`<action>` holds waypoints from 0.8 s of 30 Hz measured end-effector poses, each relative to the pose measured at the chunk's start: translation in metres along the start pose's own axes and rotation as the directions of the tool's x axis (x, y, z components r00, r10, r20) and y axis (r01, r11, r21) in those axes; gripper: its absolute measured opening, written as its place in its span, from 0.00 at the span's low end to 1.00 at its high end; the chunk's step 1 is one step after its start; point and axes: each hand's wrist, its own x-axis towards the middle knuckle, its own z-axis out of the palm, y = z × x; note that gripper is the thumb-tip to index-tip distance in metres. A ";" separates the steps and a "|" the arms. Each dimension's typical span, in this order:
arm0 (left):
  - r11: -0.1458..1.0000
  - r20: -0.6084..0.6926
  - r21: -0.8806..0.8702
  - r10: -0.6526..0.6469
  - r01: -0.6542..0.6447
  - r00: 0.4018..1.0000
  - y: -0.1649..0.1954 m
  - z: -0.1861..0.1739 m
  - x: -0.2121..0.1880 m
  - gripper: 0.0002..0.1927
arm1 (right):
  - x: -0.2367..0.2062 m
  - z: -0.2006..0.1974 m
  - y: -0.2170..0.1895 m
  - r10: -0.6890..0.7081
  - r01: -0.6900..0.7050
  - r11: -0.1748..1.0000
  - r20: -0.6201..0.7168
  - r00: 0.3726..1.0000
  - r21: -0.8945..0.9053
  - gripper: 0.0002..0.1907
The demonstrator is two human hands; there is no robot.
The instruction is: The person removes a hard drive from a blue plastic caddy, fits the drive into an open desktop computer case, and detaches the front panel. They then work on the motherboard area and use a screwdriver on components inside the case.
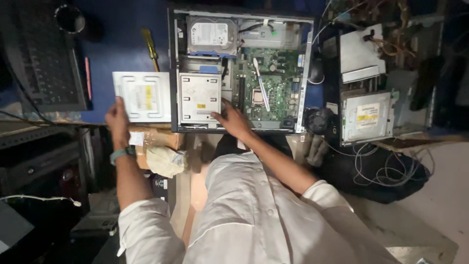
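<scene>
The blue worktop (122, 49) carries an open computer case (239, 71), lying flat with its side panel off; all positions below are given relative to this case.

Inside the case, a hard drive (212, 35) occupies the far left corner, the green circuit board (271, 85) fills the right half, and a metal disc drive (199, 98) sits in the near left bay. A white stick-like tool (261, 84) lies across the circuit board.

Just outside the case's left wall lies a second disc drive (141, 96), label side up. Beyond it, a yellow-handled screwdriver (150, 48) rests on the worktop.

The left hand (117, 120) rests at the near left corner of the outside drive; its grip appears to be a light pinch on that corner, though the dim view leaves this uncertain. The right hand (230, 120) lies at the near right corner of the drive in the bay, fingers spread and touching its casing, holding nothing.

Handling judgement: both drives are stiff sheet-metal boxes, moderately light, smooth-sided. Take hold along the two long edges, not the label face. The circuit board alongside is fragile; keep fingers clear of it.
</scene>
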 end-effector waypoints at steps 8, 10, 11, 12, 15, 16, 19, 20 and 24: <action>0.915 -0.184 -0.375 0.083 -0.148 0.979 0.007 -0.082 -0.035 0.33 | 0.009 0.006 0.009 -0.123 0.132 0.987 -0.092 0.988 0.091 0.32; 0.920 -0.228 -0.377 0.024 -0.111 0.973 -0.001 -0.073 -0.055 0.38 | 0.012 0.002 0.006 0.078 -0.072 0.994 -0.068 0.995 0.078 0.30; 0.892 -0.178 -0.452 -0.091 0.001 0.980 -0.005 -0.065 -0.065 0.38 | 0.011 -0.003 0.006 -0.050 0.074 0.975 -0.119 0.992 0.208 0.30; 0.844 -0.110 -0.525 -0.197 0.111 0.974 -0.012 -0.044 -0.077 0.39 | 0.011 -0.012 0.004 -0.142 0.183 0.926 -0.145 0.979 0.330 0.31; 0.897 -0.042 -0.433 -0.116 0.087 0.992 -0.025 0.027 -0.103 0.38 | 0.013 -0.052 0.013 -0.193 0.097 0.713 0.061 0.979 0.695 0.32; 0.974 -0.135 -0.209 -0.113 0.083 0.984 -0.022 0.055 -0.107 0.36 | 0.012 -0.066 0.015 -0.195 0.026 0.649 0.133 0.972 0.760 0.32; 1.000 0.151 -0.019 -0.001 0.003 0.988 -0.029 0.116 -0.135 0.35 | 0.008 -0.102 0.019 -0.031 -0.159 0.527 0.206 0.978 0.835 0.34; 0.999 0.255 -0.028 -0.032 0.041 0.966 -0.028 0.133 -0.143 0.35 | 0.003 -0.114 0.021 0.029 -0.193 0.508 0.207 0.978 0.840 0.35; 0.967 0.439 -0.197 -0.061 0.163 0.896 -0.017 0.169 -0.153 0.36 | -0.020 -0.141 0.029 0.174 -0.051 0.542 -0.052 0.983 0.839 0.36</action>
